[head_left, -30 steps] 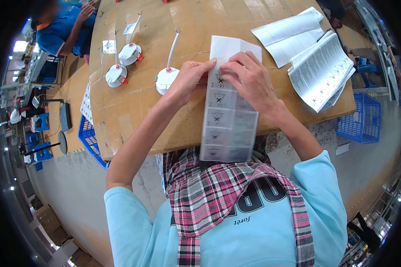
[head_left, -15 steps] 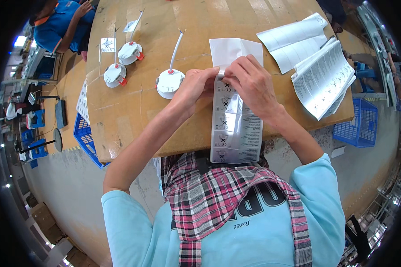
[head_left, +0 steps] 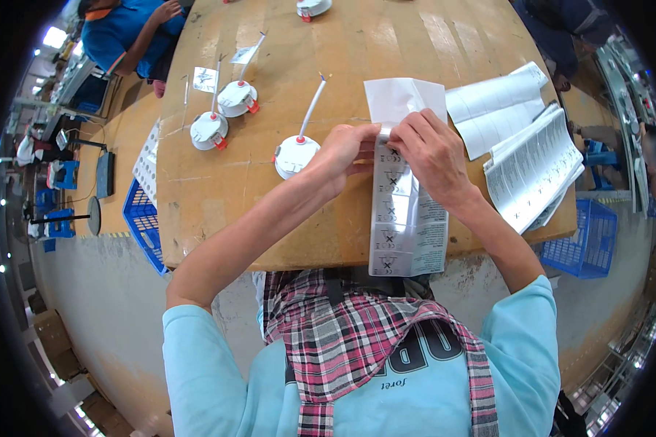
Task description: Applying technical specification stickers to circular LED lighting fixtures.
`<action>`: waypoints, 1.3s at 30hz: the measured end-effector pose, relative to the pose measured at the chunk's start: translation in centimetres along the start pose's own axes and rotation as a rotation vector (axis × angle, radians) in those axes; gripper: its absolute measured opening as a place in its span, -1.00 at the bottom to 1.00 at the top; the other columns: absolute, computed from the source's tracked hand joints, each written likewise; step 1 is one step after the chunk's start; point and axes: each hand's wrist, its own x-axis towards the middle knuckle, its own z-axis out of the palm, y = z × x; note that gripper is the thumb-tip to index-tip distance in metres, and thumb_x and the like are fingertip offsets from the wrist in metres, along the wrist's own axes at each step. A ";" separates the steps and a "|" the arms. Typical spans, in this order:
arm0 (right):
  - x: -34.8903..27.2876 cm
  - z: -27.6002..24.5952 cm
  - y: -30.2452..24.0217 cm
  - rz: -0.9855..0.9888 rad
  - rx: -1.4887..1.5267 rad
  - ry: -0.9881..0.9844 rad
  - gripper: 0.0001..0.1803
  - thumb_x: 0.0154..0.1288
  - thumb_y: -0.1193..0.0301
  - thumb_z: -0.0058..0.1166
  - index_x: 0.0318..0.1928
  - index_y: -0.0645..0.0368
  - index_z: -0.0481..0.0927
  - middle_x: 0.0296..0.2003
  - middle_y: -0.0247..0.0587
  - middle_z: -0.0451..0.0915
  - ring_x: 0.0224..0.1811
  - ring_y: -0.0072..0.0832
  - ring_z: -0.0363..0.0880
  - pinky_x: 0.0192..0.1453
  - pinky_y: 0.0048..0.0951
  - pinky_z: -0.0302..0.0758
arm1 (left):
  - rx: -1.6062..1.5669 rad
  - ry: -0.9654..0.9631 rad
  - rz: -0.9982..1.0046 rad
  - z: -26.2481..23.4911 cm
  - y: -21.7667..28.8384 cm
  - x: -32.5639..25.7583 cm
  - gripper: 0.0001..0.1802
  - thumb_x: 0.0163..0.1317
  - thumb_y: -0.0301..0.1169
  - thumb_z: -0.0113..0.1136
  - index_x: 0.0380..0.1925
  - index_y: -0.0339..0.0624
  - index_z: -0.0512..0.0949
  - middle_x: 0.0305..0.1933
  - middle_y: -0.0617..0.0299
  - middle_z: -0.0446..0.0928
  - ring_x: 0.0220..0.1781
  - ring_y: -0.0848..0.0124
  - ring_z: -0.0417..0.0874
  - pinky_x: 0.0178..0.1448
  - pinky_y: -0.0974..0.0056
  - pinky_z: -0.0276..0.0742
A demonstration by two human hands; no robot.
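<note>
partly curled, left hand (head_left: 340,155) pinches label sheet (head_left: 410,233); right hand (head_left: 436,159) too

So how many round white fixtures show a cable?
3: the near fixture just left of the left hand, the leftmost fixture, and a third between them, farther back. A cut-off fixture at the picture's top edge may have one hidden.

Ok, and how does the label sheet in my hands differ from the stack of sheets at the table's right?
The label sheet is in your left hand and right hand; the stack of sheets lies on the table. The label sheet looks like a single strip, while the stack of sheets has several layers with uneven edges. The label sheet runs nearly straight up the view; the stack of sheets slants. Both are whitish with dark print.
</note>
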 end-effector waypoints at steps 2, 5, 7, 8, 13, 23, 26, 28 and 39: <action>0.1 -0.1 -0.1 0.040 -0.009 -0.003 -0.81 -0.06 0.46 0.25 -0.45 0.16 0.47 -0.44 -0.31 0.40 -0.30 -0.39 0.44 -0.26 -0.40 0.46 | 0.015 0.004 -0.002 0.3 0.2 0.0 -0.71 0.34 -0.22 -0.05 -0.13 -0.14 0.53 -0.16 0.24 0.58 -0.06 0.46 0.55 0.08 0.24 0.40; 0.1 -0.1 0.0 0.098 0.008 0.015 -0.79 -0.07 0.46 0.28 -0.44 0.16 0.47 -0.43 -0.32 0.42 -0.29 -0.39 0.45 -0.26 -0.38 0.46 | 0.020 0.034 -0.020 0.7 0.4 0.2 -0.71 0.33 -0.21 -0.04 -0.15 -0.15 0.53 -0.17 0.24 0.58 -0.08 0.46 0.55 0.07 0.24 0.41; 0.1 -0.2 0.1 0.076 -0.004 0.009 -0.77 -0.08 0.46 0.29 -0.43 0.15 0.48 -0.42 -0.32 0.43 -0.28 -0.39 0.46 -0.27 -0.37 0.46 | 0.014 0.032 -0.022 0.7 0.3 0.4 -0.72 0.33 -0.21 -0.04 -0.16 -0.14 0.53 -0.15 0.24 0.58 -0.08 0.45 0.54 0.07 0.24 0.40; -0.1 -0.2 0.3 0.070 -0.013 0.003 -0.77 -0.07 0.46 0.29 -0.43 0.15 0.48 -0.42 -0.32 0.43 -0.28 -0.39 0.45 -0.27 -0.37 0.45 | 0.018 0.029 -0.031 0.7 0.2 0.6 -0.72 0.33 -0.21 -0.05 -0.16 -0.13 0.53 -0.15 0.24 0.58 -0.07 0.45 0.54 0.07 0.24 0.39; -0.4 -0.4 0.8 0.037 -0.040 0.004 -0.79 -0.06 0.47 0.28 -0.42 0.15 0.48 -0.43 -0.30 0.42 -0.28 -0.36 0.45 -0.23 -0.35 0.42 | 0.020 0.005 -0.040 1.2 0.5 0.9 -0.72 0.34 -0.22 -0.08 -0.16 -0.11 0.54 -0.15 0.24 0.58 -0.05 0.44 0.54 0.07 0.24 0.38; -0.7 -0.7 0.8 0.053 -0.015 0.032 -0.84 -0.01 0.44 0.25 -0.43 0.16 0.51 -0.41 -0.29 0.47 -0.25 -0.34 0.46 -0.05 -0.33 0.40 | -0.005 -0.010 -0.028 0.9 0.4 1.2 -0.70 0.38 -0.21 -0.10 -0.10 -0.14 0.51 -0.13 0.21 0.59 -0.05 0.43 0.56 0.11 0.22 0.40; -0.6 -0.9 0.8 0.051 -0.043 0.005 -0.84 0.00 0.43 0.24 -0.44 0.15 0.51 -0.42 -0.29 0.45 -0.24 -0.35 0.46 0.02 -0.31 0.38 | -0.015 0.006 -0.028 1.1 0.1 1.3 -0.72 0.36 -0.23 -0.08 -0.15 -0.13 0.54 -0.17 0.23 0.60 -0.07 0.43 0.57 0.07 0.21 0.40; -0.6 -1.0 0.8 0.047 -0.047 -0.014 -0.84 0.00 0.43 0.24 -0.43 0.15 0.51 -0.43 -0.29 0.45 -0.24 -0.35 0.46 0.04 -0.31 0.38 | -0.030 0.022 -0.014 1.3 0.1 1.1 -0.72 0.34 -0.24 -0.06 -0.20 -0.15 0.57 -0.20 0.24 0.62 -0.10 0.43 0.58 0.04 0.20 0.42; -0.3 -1.1 1.4 0.127 0.198 -0.104 -0.85 0.06 0.47 0.20 -0.38 0.19 0.49 -0.40 -0.24 0.45 -0.24 -0.34 0.43 0.12 -0.27 0.29 | 0.040 -0.013 -0.019 0.8 0.1 1.0 -0.70 0.37 -0.17 -0.08 -0.15 -0.12 0.52 -0.19 0.24 0.58 -0.12 0.45 0.54 0.02 0.24 0.39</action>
